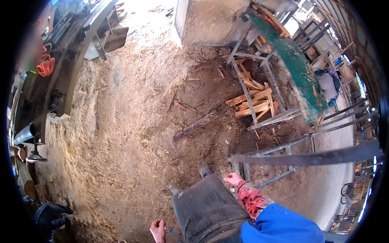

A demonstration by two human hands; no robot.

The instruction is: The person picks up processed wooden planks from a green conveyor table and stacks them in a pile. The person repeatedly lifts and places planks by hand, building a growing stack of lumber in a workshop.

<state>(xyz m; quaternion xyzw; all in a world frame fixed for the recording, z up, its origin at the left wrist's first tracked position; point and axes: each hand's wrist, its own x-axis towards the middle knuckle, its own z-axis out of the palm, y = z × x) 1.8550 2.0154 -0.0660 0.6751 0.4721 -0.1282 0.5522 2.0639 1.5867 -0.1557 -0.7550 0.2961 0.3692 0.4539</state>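
Looking at long dark bar (308, 156), entering from far right, near end just beyond right hand (234, 179); reads as lying outside both hands, so would judge as not being handled at this moment; can't tell whether left in place for good or only parked. On done side, see split wood pieces (265, 94) heaped on ground by legs of green worktop (298, 67); on left-over side, can't give a count or an end point from one view.

Relative to grip: place bar end near right hand, seemingly apart, over grey metal frame (283, 146); can't confirm contact between bar and frame. Right grip: fingers loosely bent, nothing clearly grasped; can't tell if fully released. Left hand (158, 231): low, beside dark apron (206, 206), well apart from bar; fingers curled, can't tell if clenched on anything.

Further out: note dark plank (198, 124) lying loose on sawdust-strewn floor (129, 154); farthest off, upper left, orange coiled hose (45, 66).
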